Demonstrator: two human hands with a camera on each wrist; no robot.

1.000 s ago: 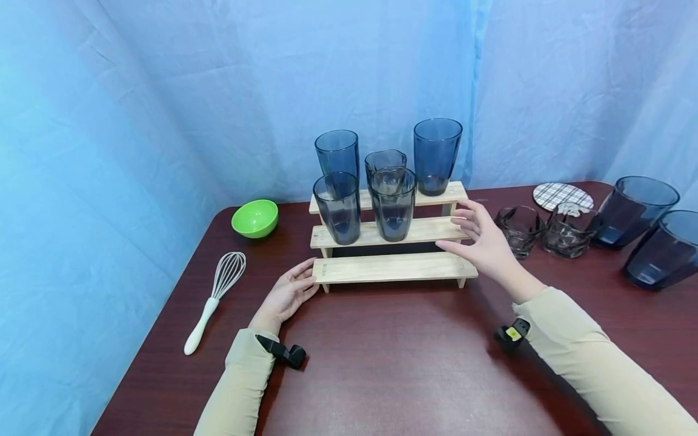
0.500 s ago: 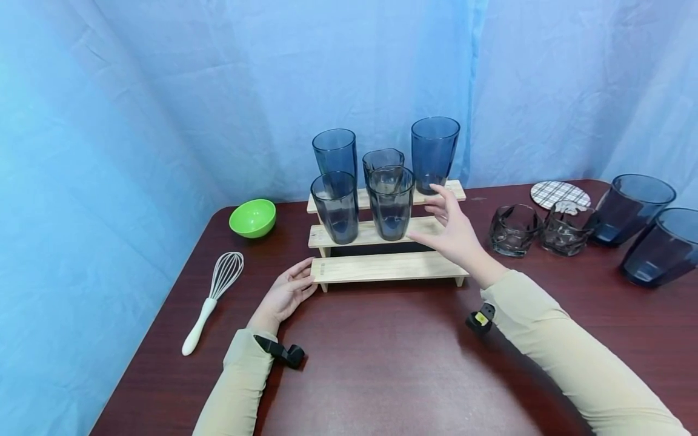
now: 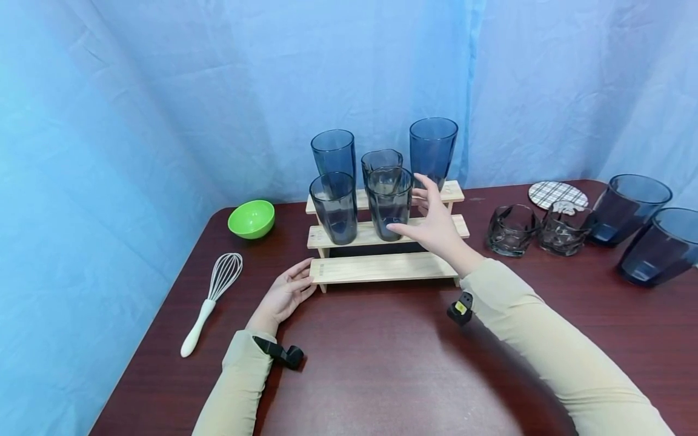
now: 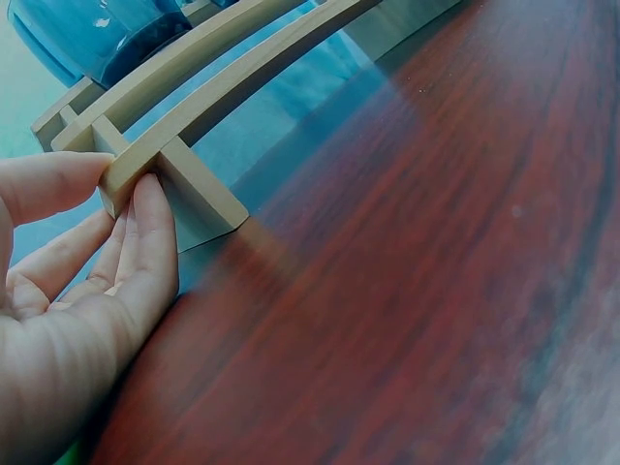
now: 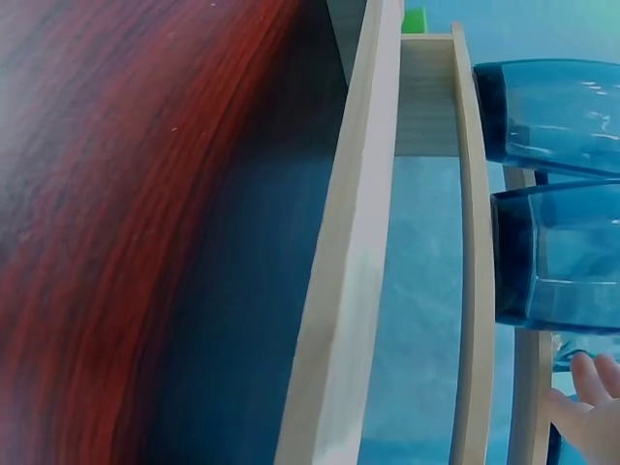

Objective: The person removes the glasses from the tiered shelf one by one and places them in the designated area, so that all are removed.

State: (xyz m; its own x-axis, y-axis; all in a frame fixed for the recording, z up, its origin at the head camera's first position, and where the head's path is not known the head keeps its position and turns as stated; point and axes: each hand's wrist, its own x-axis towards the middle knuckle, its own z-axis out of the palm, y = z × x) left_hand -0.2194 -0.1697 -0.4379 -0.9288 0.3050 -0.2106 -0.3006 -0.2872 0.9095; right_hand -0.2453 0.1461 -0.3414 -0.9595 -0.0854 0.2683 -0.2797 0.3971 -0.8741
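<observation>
A three-step wooden stand (image 3: 382,267) bears several blue-grey tinted glasses. My left hand (image 3: 285,295) pinches the left end of its lowest step; in the left wrist view the thumb lies on the board and fingers (image 4: 150,228) are beneath. Two upright tumblers stand on the middle step, a left one (image 3: 336,212) and a right one (image 3: 386,209). My right hand (image 3: 436,227) reaches to the right tumbler with fingers and thumb spread, the thumb overlapping its lower side in the head view. In the right wrist view its fingers (image 5: 586,383) show beside that tumbler (image 5: 557,257), apart from it.
The top step carries two tall blue glasses (image 3: 334,151) (image 3: 433,145) and a shorter wavy glass (image 3: 376,158) between them. Short glasses (image 3: 512,230), larger dark-blue glasses (image 3: 662,248) and a checked coaster (image 3: 551,192) are at right. At left lie a green bowl (image 3: 251,219) and a whisk (image 3: 209,306).
My right hand has moved left from the stand's right end to the right tumbler on the middle step. The left hand keeps its hold on the lowest step.
</observation>
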